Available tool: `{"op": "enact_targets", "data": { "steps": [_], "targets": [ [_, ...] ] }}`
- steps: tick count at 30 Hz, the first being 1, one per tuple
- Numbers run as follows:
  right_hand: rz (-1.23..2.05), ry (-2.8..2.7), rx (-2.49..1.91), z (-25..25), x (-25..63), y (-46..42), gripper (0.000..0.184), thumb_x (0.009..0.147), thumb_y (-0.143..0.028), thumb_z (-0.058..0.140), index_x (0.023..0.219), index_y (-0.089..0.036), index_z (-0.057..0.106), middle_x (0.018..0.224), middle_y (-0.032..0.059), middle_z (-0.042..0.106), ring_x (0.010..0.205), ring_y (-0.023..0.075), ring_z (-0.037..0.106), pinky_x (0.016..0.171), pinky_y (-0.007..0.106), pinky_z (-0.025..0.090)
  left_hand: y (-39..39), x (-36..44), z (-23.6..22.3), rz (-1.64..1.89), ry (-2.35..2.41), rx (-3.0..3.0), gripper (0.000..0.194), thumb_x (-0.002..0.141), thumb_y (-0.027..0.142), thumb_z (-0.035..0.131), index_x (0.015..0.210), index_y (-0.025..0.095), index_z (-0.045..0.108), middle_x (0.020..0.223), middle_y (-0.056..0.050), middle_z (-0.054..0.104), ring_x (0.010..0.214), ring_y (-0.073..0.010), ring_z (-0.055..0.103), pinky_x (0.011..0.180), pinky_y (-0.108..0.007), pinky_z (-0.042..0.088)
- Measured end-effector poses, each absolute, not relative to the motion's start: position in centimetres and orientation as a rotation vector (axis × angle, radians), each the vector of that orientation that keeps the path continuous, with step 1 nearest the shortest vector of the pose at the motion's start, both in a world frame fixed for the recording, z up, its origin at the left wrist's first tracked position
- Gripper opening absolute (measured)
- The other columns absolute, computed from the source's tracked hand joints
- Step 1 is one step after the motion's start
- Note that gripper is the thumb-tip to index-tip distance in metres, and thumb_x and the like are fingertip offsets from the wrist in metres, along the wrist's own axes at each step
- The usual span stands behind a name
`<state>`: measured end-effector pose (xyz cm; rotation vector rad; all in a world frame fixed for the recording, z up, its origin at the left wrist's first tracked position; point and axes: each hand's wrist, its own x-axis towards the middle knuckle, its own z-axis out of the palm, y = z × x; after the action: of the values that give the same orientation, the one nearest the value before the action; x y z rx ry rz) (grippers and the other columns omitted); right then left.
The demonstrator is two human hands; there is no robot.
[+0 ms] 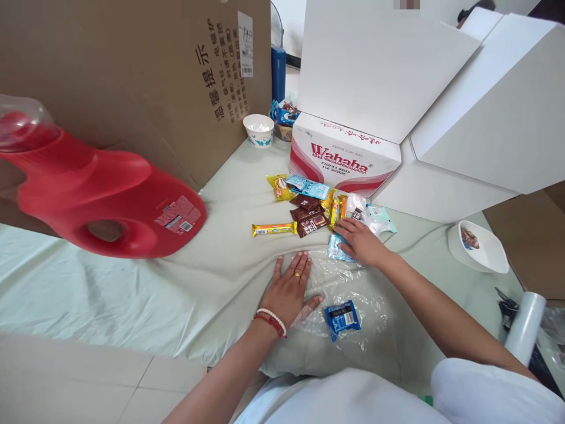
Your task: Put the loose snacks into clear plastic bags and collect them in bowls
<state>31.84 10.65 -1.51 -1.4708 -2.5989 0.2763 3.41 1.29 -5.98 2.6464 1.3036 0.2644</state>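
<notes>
My left hand (289,288) lies flat with spread fingers on the cloth, its thumb at the edge of a clear plastic bag (371,312). On the bag lies a dark blue snack packet (342,318). My right hand (358,241) reaches over the snack pile, fingers stretched out. Its thumb side touches a light blue packet (336,247), and its fingertips are at a yellow-wrapped bar (335,212). Brown cocoa packets (310,221), a yellow packet (279,187) and a long light blue packet (311,187) lie beyond. Another yellow-wrapped bar (274,228) sits apart on the left.
A red detergent bottle (132,194) stands at left before a big cardboard box (145,76). Behind the snacks is a Wahaha box (344,153). A paper cup (259,131) stands at the back, a white bowl (485,250) at right, near a plastic film roll (525,327).
</notes>
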Motion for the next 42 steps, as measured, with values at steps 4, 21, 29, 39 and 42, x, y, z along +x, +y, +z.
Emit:
{"op": "enact_targets", "data": {
  "steps": [4, 21, 29, 39, 42],
  "targets": [
    [0.3, -2.351, -1.567, -2.0, 36.3, 7.7, 0.049, 0.1, -0.042, 0.05, 0.142, -0.018, 0.057, 0.15, 0.0174, 0.054, 0.139, 0.0318, 0.05, 0.115, 0.052, 0.042, 1.3, 3.5, -6.0, 0.267, 1.306, 2.655, 0.088, 0.097, 0.071, 0.034, 0.161, 0.01, 0.033, 0.17, -0.015, 0.026, 0.157, -0.0319, 0.026, 0.129, -0.061, 0.003],
    [0.357, -2.053, -2.004, -1.9, 33.2, 10.2, 0.048, 0.1, -0.026, 0.045, 0.144, -0.011, 0.056, 0.145, 0.0176, 0.059, 0.133, 0.0268, 0.055, 0.111, 0.036, 0.042, 1.4, 3.4, -6.4, 0.191, 1.329, 2.703, 0.088, 0.097, 0.07, 0.036, 0.163, 0.013, 0.028, 0.17, -0.015, 0.025, 0.158, -0.0315, 0.024, 0.129, -0.061, 0.004],
    [0.347, -1.817, -2.33, -1.1, 36.5, 9.5, 0.037, 0.098, -0.026, 0.044, 0.121, -0.013, 0.071, 0.114, 0.018, 0.074, 0.107, 0.0309, 0.068, 0.09, 0.037, 0.05, 1.4, 3.3, -6.8, 0.204, 1.326, 2.7, 0.089, 0.097, 0.069, 0.036, 0.163, 0.011, 0.025, 0.171, -0.015, 0.022, 0.159, -0.0299, 0.022, 0.129, -0.061, 0.002],
    [0.299, -1.722, -1.778, -3.4, 32.5, 10.9, 0.054, 0.094, -0.033, 0.05, 0.144, -0.013, 0.054, 0.147, 0.0207, 0.055, 0.123, 0.0297, 0.061, 0.103, 0.048, 0.051, 1.3, 3.5, -6.4, 0.212, 1.336, 2.722, 0.088, 0.095, 0.07, 0.04, 0.163, 0.014, 0.029, 0.169, -0.016, 0.029, 0.158, -0.0319, 0.023, 0.128, -0.061, 0.008],
    [0.284, -2.145, -1.543, -3.3, 31.2, 8.7, 0.046, 0.096, -0.034, 0.051, 0.137, -0.015, 0.062, 0.144, 0.0175, 0.059, 0.133, 0.03, 0.053, 0.113, 0.05, 0.043, 1.3, 3.5, -6.3, 0.202, 1.335, 2.711, 0.087, 0.096, 0.07, 0.037, 0.162, 0.013, 0.03, 0.17, -0.017, 0.027, 0.158, -0.0313, 0.024, 0.128, -0.061, 0.007]
  ]
}}
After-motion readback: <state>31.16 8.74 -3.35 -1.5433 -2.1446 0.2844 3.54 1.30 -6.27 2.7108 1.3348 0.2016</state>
